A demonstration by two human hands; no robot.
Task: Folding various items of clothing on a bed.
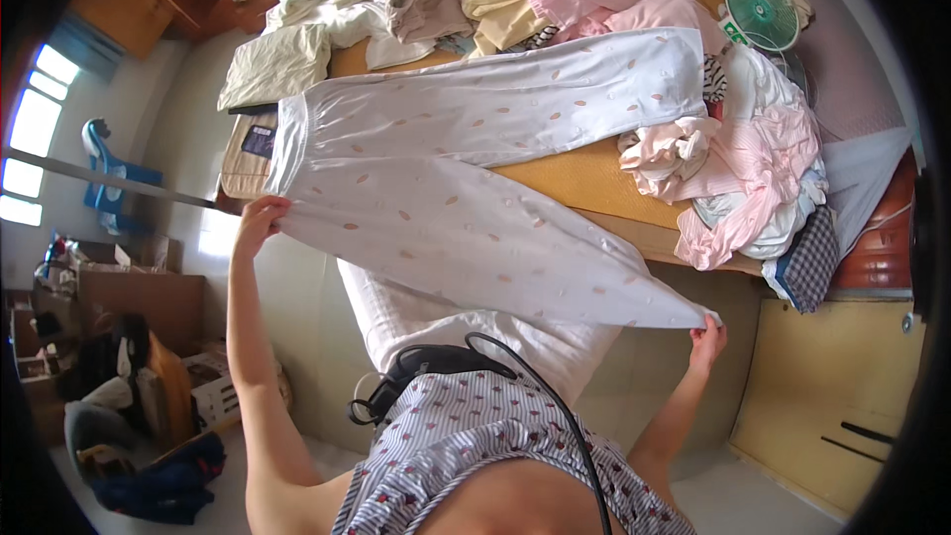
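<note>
White pajama pants (446,193) with small orange and white motifs lie stretched sideways, waistband to the left. One leg rests flat on the table's woven mat (557,178); the other hangs over the near edge, pulled toward me. My left hand (260,223) pinches the near end of the elastic waistband. The cuff corner of the near leg is held in the fingers of my right hand (709,345), far to the right. Below the pants, a white cloth (386,312) covers something between me and the table.
Heaped clothes (431,7) fill the far side, with pink striped garments (765,171) piled at the right. A green fan (761,11) stands at the back right. Cardboard boxes (141,305) are at the left, a yellowish cabinet (825,386) at the lower right. A black cable (550,394) crosses my front.
</note>
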